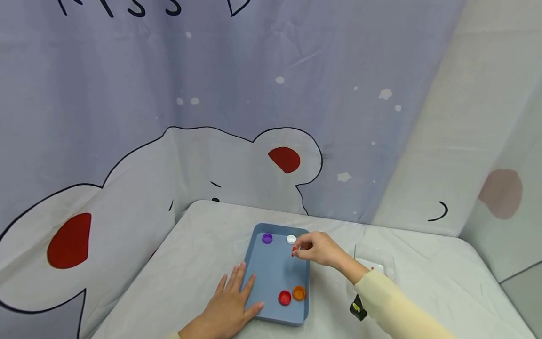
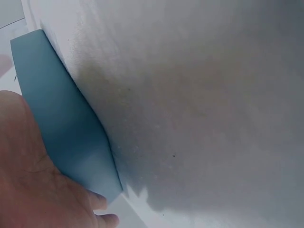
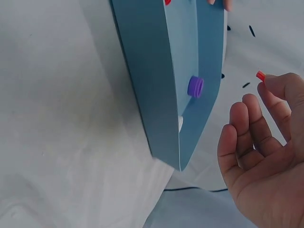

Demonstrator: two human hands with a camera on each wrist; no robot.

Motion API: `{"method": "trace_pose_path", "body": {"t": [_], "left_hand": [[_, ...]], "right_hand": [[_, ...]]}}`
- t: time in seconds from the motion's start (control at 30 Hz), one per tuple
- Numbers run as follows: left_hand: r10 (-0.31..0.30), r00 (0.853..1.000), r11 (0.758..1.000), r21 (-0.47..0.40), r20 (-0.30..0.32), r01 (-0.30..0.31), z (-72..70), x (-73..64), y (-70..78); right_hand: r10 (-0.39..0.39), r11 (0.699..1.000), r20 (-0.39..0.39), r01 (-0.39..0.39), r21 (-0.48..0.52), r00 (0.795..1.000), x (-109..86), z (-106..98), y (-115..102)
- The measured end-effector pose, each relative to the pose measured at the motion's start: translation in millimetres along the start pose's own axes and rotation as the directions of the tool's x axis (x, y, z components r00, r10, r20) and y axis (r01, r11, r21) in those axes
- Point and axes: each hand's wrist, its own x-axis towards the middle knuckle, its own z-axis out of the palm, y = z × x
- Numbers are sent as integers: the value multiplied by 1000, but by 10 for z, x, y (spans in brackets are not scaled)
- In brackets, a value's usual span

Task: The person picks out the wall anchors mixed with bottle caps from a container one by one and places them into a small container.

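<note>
My right hand (image 1: 318, 248) pinches a small red cylinder-shaped piece (image 3: 261, 75) between thumb and index finger, above the far right part of a blue-grey tray (image 1: 271, 269). In the right wrist view the other fingers are loosely bent. A white round cap (image 1: 291, 239) sits just beyond the pinching fingers, and a purple cap (image 3: 195, 87) stands at the tray's far left. Close together near the front right are a red cap (image 1: 284, 297) and an orange cap (image 1: 298, 293). With its fingers spread, my left hand (image 1: 228, 301) rests at the tray's left side, thumb over the near rim.
To the right of the tray, a clear plastic box (image 1: 387, 256) lies partly behind the right sleeve, with a little red bit by it. White cloth (image 1: 203, 245) covers the table. A printed curtain (image 1: 237, 94) rises along the back.
</note>
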Motion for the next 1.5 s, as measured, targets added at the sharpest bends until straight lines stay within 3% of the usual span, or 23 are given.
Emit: {"method": "trace_pose_path", "body": {"t": [0.53,1.07,1.5], "left_hand": [[-14,1000,996,-92,20,16,-28,-9,9],[-44,998,995,-86,33,47,-3,20,-13],[-42,999,995,-88,12,42,12,25,-6]], "right_hand": [[66,998,-84,-66,1,994,-331,-264,238],[231,973,-139,-228,37,963,-665,-516,389],[289,957,-169,-288,26,942,-958,-740,612]]}}
